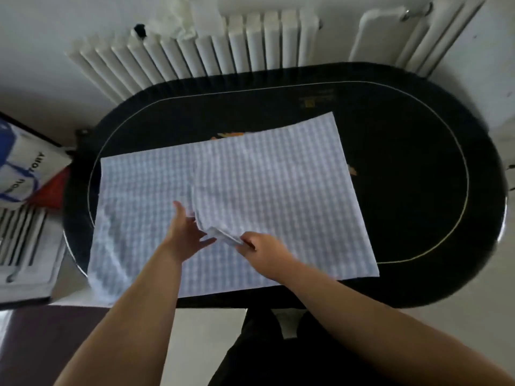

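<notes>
Lying across the near half of the black oval worktop (404,168), the checked cloth (278,185) is partly folded over itself. The right hand (263,250) pinches a raised fold at its middle, while the left hand (185,232) rests beside it, fingers spread wide.

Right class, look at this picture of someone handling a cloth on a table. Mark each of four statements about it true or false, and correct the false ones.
1. The checked cloth lies spread on a black oval table. True.
2. The right hand pinches a folded part of the cloth. True.
3. The left hand is clenched in a fist. False: its fingers are spread open over the cloth.
4. A bookshelf stands behind the table. False: a white radiator stands there.
</notes>
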A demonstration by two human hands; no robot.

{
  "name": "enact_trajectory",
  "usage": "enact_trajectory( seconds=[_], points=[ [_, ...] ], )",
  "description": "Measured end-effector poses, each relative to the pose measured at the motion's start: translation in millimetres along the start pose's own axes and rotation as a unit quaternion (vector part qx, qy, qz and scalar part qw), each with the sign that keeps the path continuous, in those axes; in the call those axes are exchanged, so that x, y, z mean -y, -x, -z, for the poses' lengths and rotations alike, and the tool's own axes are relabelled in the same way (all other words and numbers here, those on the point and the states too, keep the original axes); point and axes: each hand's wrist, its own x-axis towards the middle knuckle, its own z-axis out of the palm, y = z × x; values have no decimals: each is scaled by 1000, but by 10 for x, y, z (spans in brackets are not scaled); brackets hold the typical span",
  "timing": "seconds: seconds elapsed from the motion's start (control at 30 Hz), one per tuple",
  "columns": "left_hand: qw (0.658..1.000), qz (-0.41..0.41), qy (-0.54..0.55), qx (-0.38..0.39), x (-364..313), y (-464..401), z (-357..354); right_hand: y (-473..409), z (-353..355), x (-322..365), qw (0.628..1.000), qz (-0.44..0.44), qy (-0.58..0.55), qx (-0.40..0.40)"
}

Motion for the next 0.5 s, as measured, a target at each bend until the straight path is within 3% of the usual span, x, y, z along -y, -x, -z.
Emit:
enact_trajectory(
  seconds=[0.1,0.17,0.23,0.33,0.43,0.5],
  points=[
    [978,50,-128,-158,99,-201,142,-218,-311,-148,995,-84,10,53],
    [941,6,-251,-225,151,-335,161,-262,-409,-192,990,-109,21,90],
    [897,-68,-362,-242,160,-372,124,-286,-471,-188,986,-115,25,116],
    [843,-147,-458,-243,91,-292,115,-375,-521,-186,991,-127,-13,32],
    [812,-206,-488,-245,-181,-142,359,-490,-477,-181,981,-150,-87,-89],
    [798,-209,-497,-269,-423,-42,684,-574,-446,-162,974,-154,-107,-130]
  ],
)
